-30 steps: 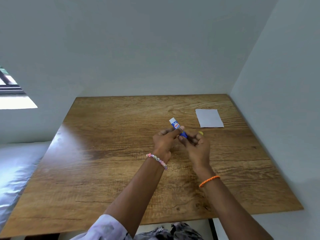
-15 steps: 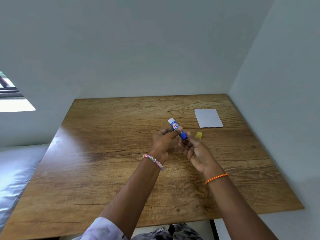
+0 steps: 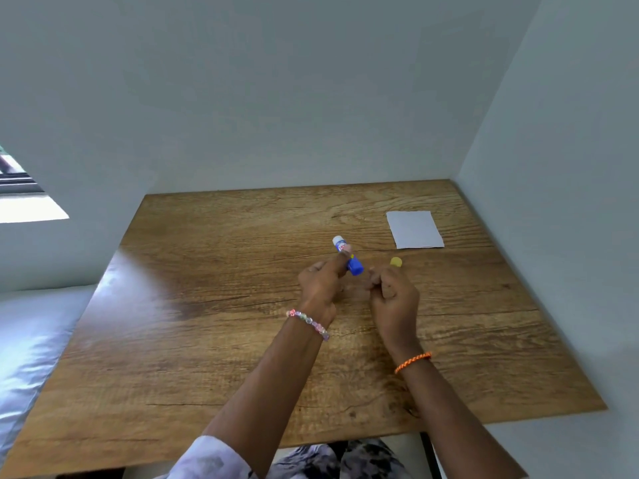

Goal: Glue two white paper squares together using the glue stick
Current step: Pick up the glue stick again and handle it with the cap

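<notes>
My left hand [image 3: 320, 285] grips a blue-and-white glue stick [image 3: 347, 255] around its middle. The stick is tilted, with its white end pointing away and to the left and its blue end toward my right hand. My right hand [image 3: 392, 293] hovers just right of the stick with its fingers curled and nothing visible in them. A small yellow cap [image 3: 396, 262] lies on the table right behind those fingertips. White paper [image 3: 414, 229] lies flat at the far right of the table; I see one sheet's outline.
The wooden table [image 3: 224, 333] fits into a corner, with grey walls behind it and along its right side. A pale padded surface [image 3: 31, 333] lies to the left of the table.
My right hand let go of the yellow cap, opened, then drew back and curled its fingers. The cap stays on the table. My left hand keeps the glue stick almost still.
</notes>
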